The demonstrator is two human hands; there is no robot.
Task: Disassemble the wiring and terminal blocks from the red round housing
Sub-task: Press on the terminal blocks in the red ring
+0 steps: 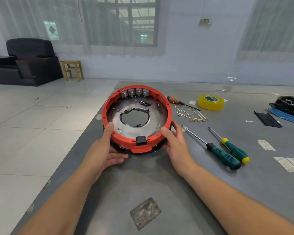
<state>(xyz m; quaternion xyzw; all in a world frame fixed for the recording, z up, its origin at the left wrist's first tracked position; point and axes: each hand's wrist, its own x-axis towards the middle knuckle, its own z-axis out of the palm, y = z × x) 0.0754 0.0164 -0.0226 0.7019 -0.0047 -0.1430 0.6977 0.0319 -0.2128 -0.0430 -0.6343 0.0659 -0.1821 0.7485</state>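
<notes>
The red round housing (166, 106) sits near the left edge of the grey table, tilted a little toward me, with a metal plate and a central hole inside. Several grey terminal blocks (135, 92) line its far inner wall. A black clip (140, 140) sits on the near rim. My left hand (107, 150) grips the housing's near left side, thumb on the rim. My right hand (176, 141) grips the near right side, thumb on the rim. A bundle of loose white wires with brass terminals (190, 115) lies on the table to the right of the housing.
Two green-handled screwdrivers (227, 152) lie right of my right hand; a wooden-handled one (176, 100) lies behind the wires. A yellow tape roll (210, 102), a black strip (266, 119) and a black cover on a blue piece (288, 106) sit further right. The table edge (85, 131) runs close on the left.
</notes>
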